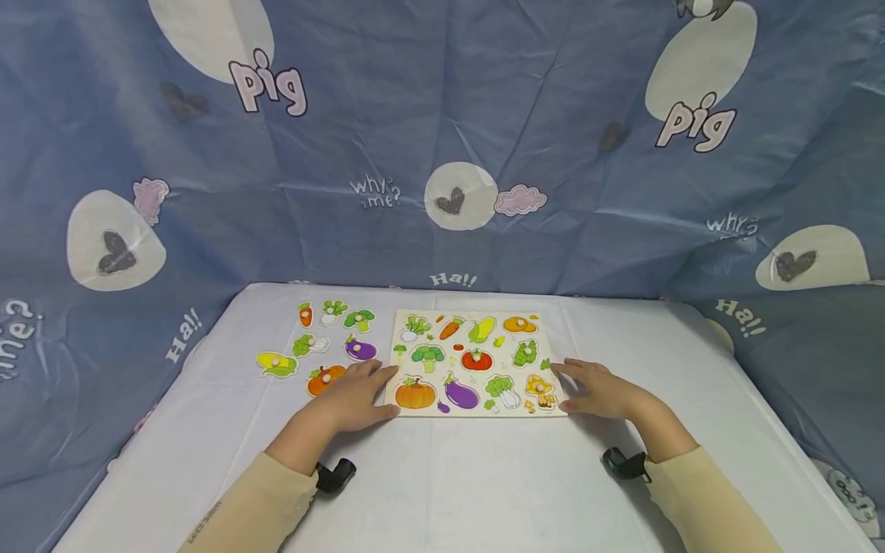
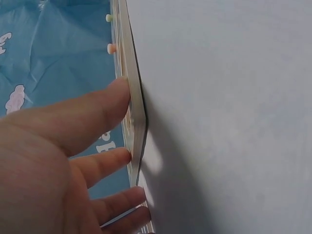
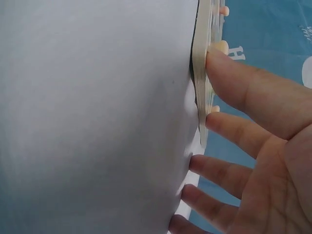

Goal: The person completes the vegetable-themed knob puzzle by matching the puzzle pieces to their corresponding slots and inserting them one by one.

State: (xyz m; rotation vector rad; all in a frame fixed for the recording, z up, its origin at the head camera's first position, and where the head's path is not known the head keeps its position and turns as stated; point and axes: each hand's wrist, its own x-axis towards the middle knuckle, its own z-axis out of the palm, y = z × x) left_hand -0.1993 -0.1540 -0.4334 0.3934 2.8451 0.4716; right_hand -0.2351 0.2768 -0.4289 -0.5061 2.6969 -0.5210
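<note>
A wooden vegetable knob puzzle board (image 1: 456, 412) lies flat on the white table. The left hand (image 1: 355, 399) touches its left edge, thumb by the near corner and fingers spread; the left wrist view shows the thumb (image 2: 92, 114) against the board's side. At the right edge, the right hand (image 1: 600, 389) rests likewise, its thumb (image 3: 243, 83) touching near the corner. Knobs stand on the mushroom piece (image 1: 535, 397), the tomato piece (image 1: 475, 364) and the potato-like piece (image 1: 512, 329) in the board. Part of the pumpkin piece (image 1: 320, 381) is behind the left hand.
Loose pieces lie left of the board: a carrot (image 1: 306, 316), a turnip (image 1: 329, 316), a broccoli (image 1: 363, 326), a cabbage (image 1: 302, 347), an eggplant (image 1: 367, 352) and a corn (image 1: 266, 361). A blue printed curtain (image 1: 387, 246) hangs behind and beside the table (image 1: 498, 484).
</note>
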